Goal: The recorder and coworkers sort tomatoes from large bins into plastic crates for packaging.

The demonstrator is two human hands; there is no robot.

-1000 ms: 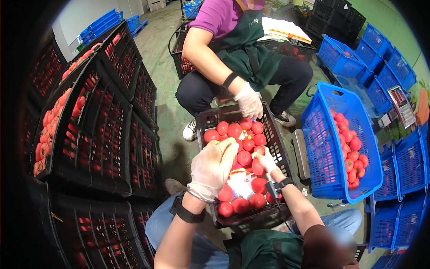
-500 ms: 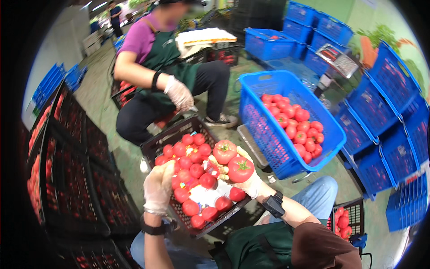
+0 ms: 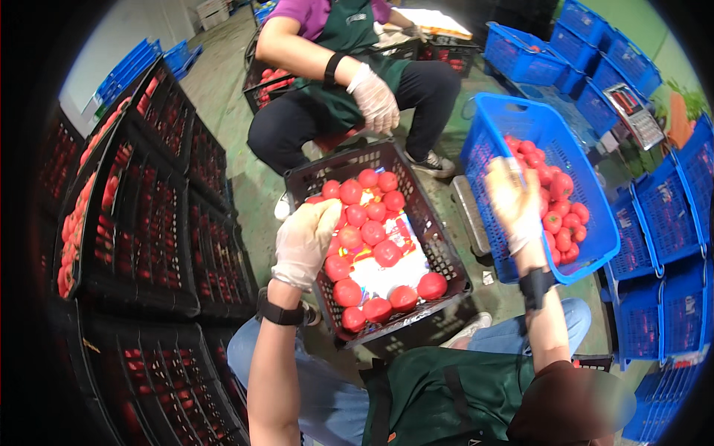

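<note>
My left hand (image 3: 303, 244), in a pale thin glove, is at the left side of a black plastic crate (image 3: 454, 260). Its fingers are curled close beside the red tomatoes (image 3: 372, 233); whatever they may hold is hidden. Gloved too, my right hand (image 3: 515, 197) reaches over the left rim of a blue plastic basket (image 3: 595, 256). Its fingers are apart, and no tomato shows in it. Beyond it lies a heap of tomatoes (image 3: 563, 186) in the basket. Printed sheeting (image 3: 398, 271) shows between the tomatoes in the black crate.
Opposite me sits a co-worker, one gloved hand (image 3: 374, 99) hanging over a knee. Black crates of tomatoes (image 3: 149, 208) are stacked along my left. Blue baskets (image 3: 651, 215) stand stacked at the right, near a scale (image 3: 632, 115). A narrow grey piece (image 3: 470, 215) lies between crate and basket.
My right hand has moved from above the black crate to the blue basket; the two tomatoes it held are no longer in it. The view has shifted, and my left hand stays by the crate.
</note>
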